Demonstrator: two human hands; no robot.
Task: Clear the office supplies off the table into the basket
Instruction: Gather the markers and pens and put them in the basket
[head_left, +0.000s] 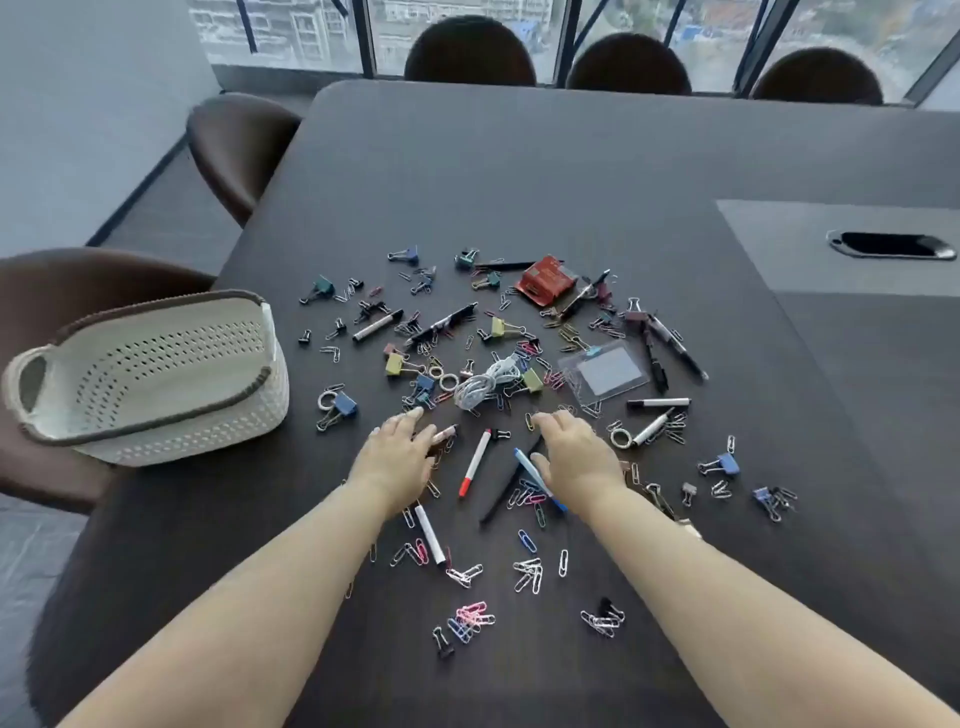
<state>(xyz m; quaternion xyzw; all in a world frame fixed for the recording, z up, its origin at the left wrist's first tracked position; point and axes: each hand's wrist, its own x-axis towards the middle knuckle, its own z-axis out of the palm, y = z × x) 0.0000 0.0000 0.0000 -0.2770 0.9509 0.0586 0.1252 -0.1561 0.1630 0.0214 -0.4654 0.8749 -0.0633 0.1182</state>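
Office supplies lie scattered over the dark table (519, 171): several binder clips, paper clips, markers and pens. A coiled white cable (480, 384), a clear badge holder (605, 375) and a red packet (545, 280) lie among them. My left hand (397, 457) reaches out palm down with relaxed fingers over the clips, holding nothing. My right hand (574, 457) is likewise spread flat, just right of a red-capped marker (475, 462) and over a blue pen (530, 470). The white perforated basket (156, 415) stands at the table's left edge, nothing visible inside.
Brown chairs stand at the left (234, 145) and behind the basket, and three more chair backs (628, 65) line the far side by the windows. A grey panel with a cable slot (891, 244) sits at the right.
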